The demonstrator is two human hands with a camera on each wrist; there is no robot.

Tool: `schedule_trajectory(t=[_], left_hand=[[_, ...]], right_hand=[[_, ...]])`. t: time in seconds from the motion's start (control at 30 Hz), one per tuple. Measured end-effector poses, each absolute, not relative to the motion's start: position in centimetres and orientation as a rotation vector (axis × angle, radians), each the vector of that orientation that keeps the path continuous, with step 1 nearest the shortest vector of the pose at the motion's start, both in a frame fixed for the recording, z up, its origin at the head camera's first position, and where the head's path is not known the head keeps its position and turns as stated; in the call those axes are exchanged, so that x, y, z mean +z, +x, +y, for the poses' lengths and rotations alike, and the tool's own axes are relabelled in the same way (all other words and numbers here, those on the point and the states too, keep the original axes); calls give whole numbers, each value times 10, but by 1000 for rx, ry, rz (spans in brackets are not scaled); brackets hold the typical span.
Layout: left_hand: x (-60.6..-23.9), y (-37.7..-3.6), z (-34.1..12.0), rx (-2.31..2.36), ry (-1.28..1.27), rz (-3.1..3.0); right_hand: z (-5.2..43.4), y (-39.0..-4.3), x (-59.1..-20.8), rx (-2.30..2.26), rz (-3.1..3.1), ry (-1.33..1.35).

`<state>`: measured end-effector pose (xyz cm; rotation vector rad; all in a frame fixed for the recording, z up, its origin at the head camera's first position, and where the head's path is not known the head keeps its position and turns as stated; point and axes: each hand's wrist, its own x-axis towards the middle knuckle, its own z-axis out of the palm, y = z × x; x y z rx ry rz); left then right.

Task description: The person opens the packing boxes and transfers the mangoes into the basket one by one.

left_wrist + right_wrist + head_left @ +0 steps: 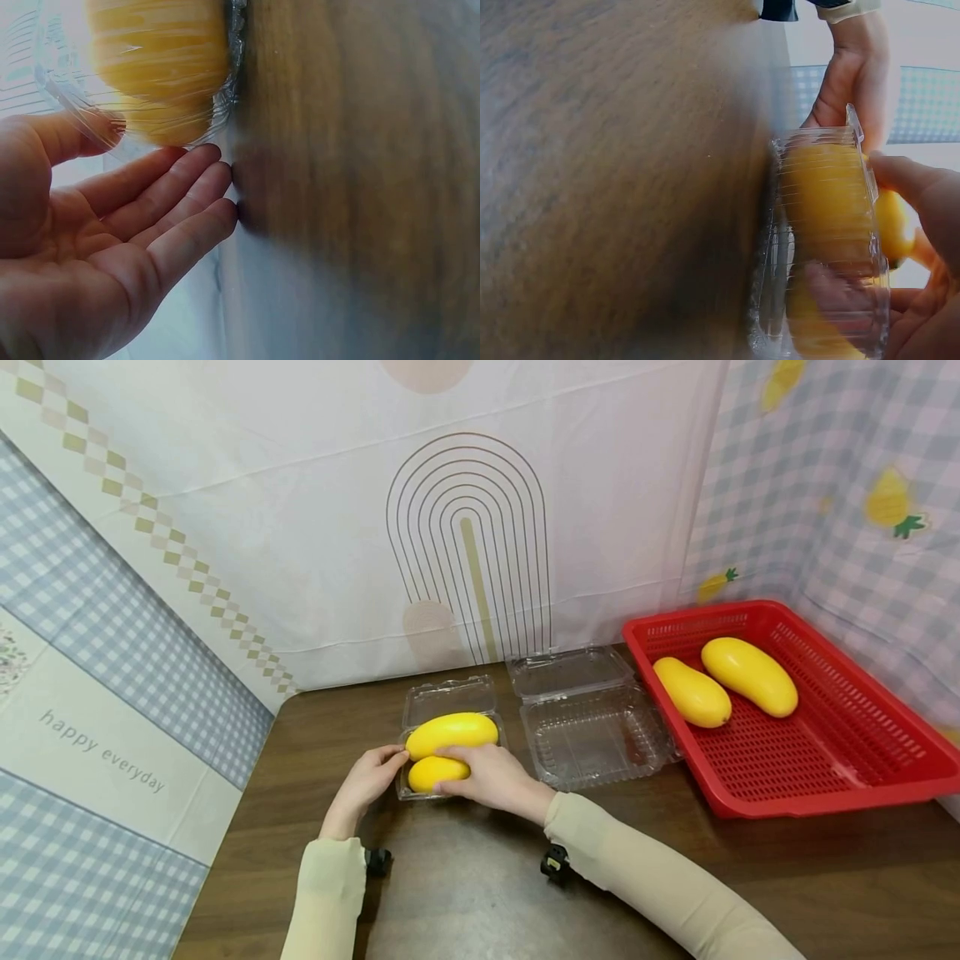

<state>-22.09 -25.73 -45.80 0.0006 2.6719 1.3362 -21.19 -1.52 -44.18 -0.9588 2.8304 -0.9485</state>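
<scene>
Toward the middle of the dark wooden surface (465,893), a yellow fruit (429,773) sits on the near side of a clear container (776,285), with a second yellow fruit (444,731) just beyond it. The right hand (491,774) has its grip closed round the nearer fruit, thumb on the close edge and fingers on the far side. At the container's left end, the left hand (370,778) pinches the plastic rim, its grip nearly closed at the thumb and index finger, the other fingers fairly straight. The container's lid (450,697) lies folded back toward the wall cloth (322,568). Just to the right, another container (588,739) lies open. Further right, a red basket (885,714) holds two more yellow fruits (750,677). Both arms wear pale sleeves (660,868).
</scene>
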Motion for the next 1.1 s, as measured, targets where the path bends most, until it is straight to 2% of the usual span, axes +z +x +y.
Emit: schedule_trajectory(t=[0.57,1.1], left_hand=[[-460,-222,-255,1323,31,2694],[-460,-221,-258,1343,11,2686]], right_hand=[[-9,-211,-443,-1134,2845,-976],[-6,-207,-425,-1214,2794,-944]])
